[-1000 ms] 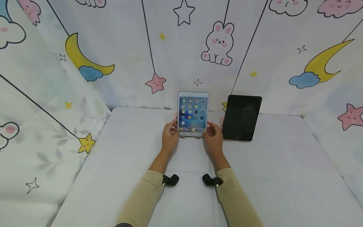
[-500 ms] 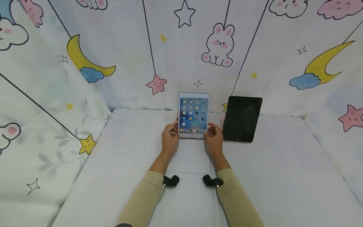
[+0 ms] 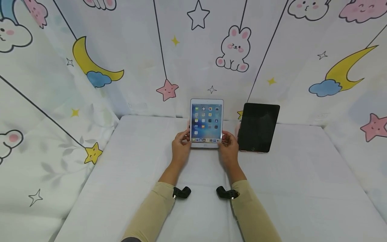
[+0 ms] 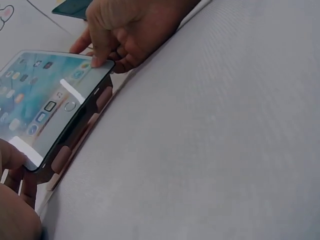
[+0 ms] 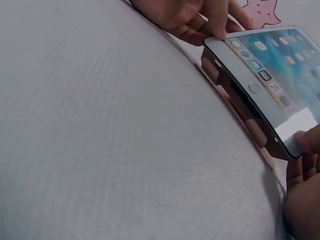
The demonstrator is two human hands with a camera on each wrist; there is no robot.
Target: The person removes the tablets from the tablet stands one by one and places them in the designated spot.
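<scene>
Sleeves: tan cloth point(image 3: 149, 210) is worn on both forearms, a black device point(image 3: 182, 192) being strapped at the left cuff and another at the right
Table: a white surface point(image 3: 199, 218) is spread beneath the arms
Left hand point(image 3: 180, 148): the white tablet point(image 3: 207, 121) is pinched at its lower left corner, thumb laid on the front, fingers curled behind
Right hand point(image 3: 228, 149): the lower right corner is pinched likewise
White tablet: held between the two hands, most of it raised above them, its lit screen faced toward the person
Stand: a pinkish support point(image 4: 61, 160) is seen along the tablet's lower edge; whether any weight is borne by it cannot be told
Dark tablet point(image 3: 258, 127): propped, tilted, just beside the right hand
Backdrop point(image 3: 136, 57): a printed rabbit point(image 3: 234, 50) is shown beyond the table
</scene>
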